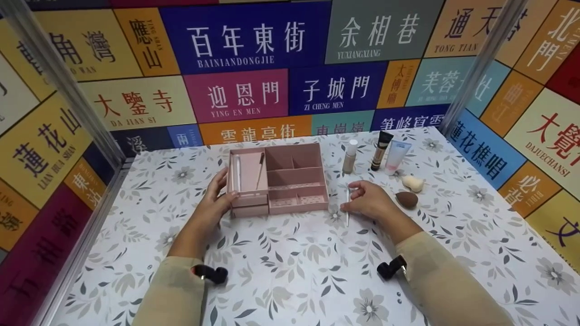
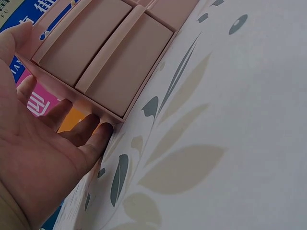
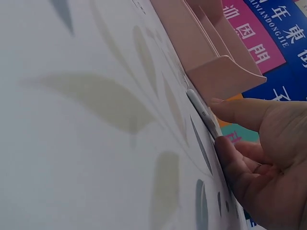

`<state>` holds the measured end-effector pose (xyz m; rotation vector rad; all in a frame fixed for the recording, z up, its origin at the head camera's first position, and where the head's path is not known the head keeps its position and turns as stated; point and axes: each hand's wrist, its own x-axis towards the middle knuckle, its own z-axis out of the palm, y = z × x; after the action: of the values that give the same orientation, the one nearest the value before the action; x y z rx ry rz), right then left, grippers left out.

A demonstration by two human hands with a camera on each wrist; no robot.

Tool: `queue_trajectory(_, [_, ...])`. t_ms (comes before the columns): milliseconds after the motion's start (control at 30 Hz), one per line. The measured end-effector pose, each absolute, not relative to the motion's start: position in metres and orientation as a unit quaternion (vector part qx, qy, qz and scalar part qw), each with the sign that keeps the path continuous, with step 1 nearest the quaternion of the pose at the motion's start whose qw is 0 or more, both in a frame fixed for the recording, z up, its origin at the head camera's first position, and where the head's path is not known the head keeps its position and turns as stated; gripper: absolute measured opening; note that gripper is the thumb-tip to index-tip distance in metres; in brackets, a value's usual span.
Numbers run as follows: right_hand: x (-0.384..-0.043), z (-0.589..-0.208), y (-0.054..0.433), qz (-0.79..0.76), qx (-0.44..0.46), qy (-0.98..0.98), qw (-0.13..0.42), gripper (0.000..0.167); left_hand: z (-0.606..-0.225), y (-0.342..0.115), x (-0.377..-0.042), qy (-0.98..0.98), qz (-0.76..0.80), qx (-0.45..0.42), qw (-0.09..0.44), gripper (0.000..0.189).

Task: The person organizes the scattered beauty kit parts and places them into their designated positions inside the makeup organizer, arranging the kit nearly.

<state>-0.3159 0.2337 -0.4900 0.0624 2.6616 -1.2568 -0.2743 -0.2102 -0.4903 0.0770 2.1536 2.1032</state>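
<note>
A pink desk organizer (image 1: 297, 179) with several compartments and two small drawers stands at mid-table. Two slim sticks lie in its left tray, one white (image 1: 239, 172) and one dark-tipped brush (image 1: 259, 171). My left hand (image 1: 216, 199) holds the organizer's front left corner, thumb at the front rim and fingers along the left side; its fingertips are against the wall in the left wrist view. Right of the organizer, a thin white stick (image 3: 201, 111) lies along the patterned tabletop. My right hand (image 1: 369, 199) touches it, with thumb and index finger apart on either side.
Behind my right hand stand a beige bottle (image 1: 350, 157), a black-capped tube (image 1: 379, 153) and a pale blue-and-pink tube (image 1: 397, 157). A cream sponge (image 1: 413, 183) and a brown sponge (image 1: 406, 199) lie beside that hand. Printed panels wall the table's back and sides.
</note>
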Motion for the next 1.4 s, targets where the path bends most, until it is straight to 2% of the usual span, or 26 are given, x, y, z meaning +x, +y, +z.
queue_trajectory(200, [-0.315,-0.485,0.230,-0.398,0.017,0.910,0.114,0.082,-0.491,-0.211,-0.275,0.710,0.701,0.021,0.064,0.079])
queue_trajectory(400, [-0.316,-0.483,0.231,-0.379,0.015,0.918,0.115,0.078,-0.492,-0.211,-0.274,0.706,0.705,0.010,0.066,0.078])
queue_trajectory(933, [-0.312,-0.484,0.236,-0.489,0.058,0.867,0.075,0.050,-0.491,-0.211,-0.273,0.712,0.699,0.021,0.066,0.079])
queue_trajectory(1167, [-0.312,-0.481,0.236,-0.538,0.085,0.834,0.084,0.051,-0.490,-0.210,-0.273,0.711,0.699,0.023,0.065,0.079])
queue_trajectory(1400, [-0.311,-0.473,0.234,-0.589,0.072,0.798,0.106,0.053,-0.491,-0.211,-0.274,0.703,0.708,0.026,0.061,0.079])
